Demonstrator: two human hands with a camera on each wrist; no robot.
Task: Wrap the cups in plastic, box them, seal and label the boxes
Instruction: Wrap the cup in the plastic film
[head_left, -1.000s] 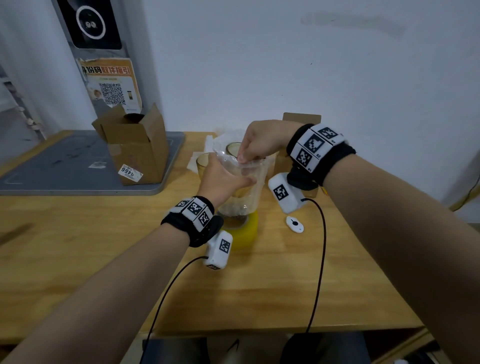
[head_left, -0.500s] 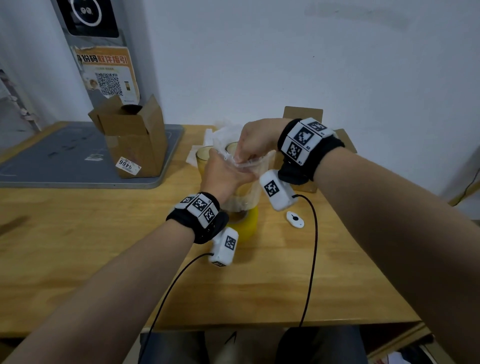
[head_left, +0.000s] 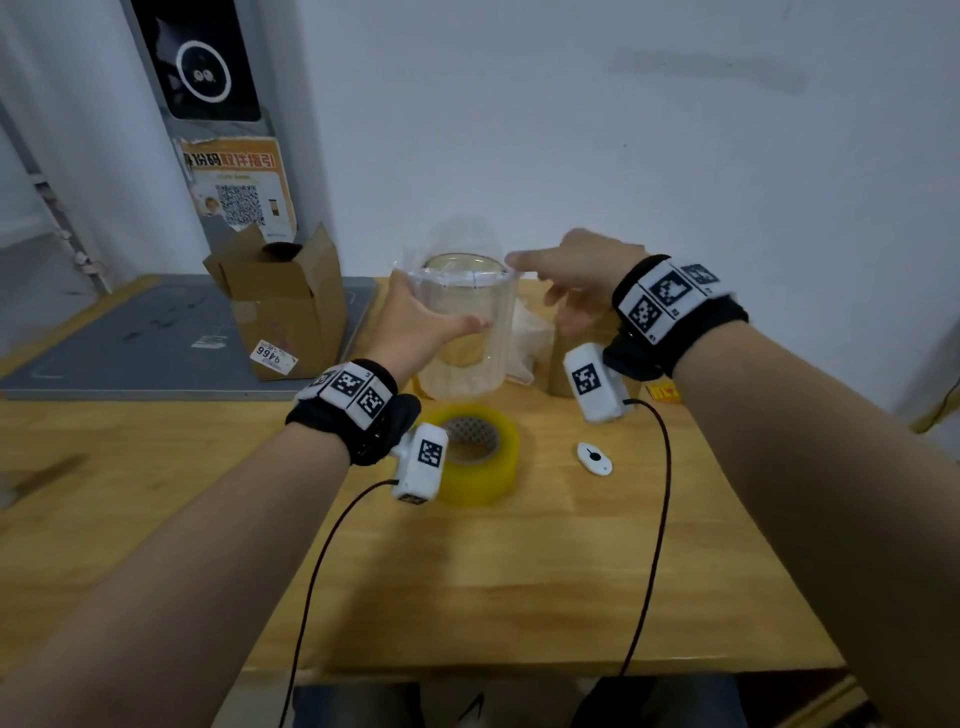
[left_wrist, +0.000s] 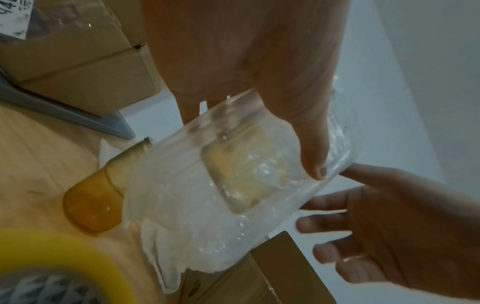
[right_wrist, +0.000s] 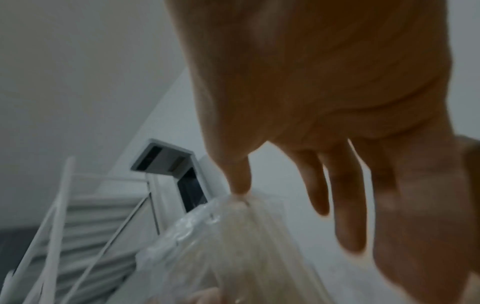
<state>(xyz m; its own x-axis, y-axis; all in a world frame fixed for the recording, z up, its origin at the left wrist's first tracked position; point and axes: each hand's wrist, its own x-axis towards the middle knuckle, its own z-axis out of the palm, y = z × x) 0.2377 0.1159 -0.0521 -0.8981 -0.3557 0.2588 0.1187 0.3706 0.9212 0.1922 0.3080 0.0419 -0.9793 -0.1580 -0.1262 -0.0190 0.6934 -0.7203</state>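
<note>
Left hand (head_left: 415, 327): fingers clasp the bagged cup (head_left: 465, 322), mid-frame.
Right hand (head_left: 576, 280): fingers spread, forefinger and thumb pinching the bag's rim.

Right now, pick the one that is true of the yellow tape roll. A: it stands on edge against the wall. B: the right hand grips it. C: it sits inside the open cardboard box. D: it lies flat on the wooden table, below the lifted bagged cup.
D: the yellow tape roll lies flat on the wooden table, its core facing up, while the left hand holds the bagged cup above it.
</note>
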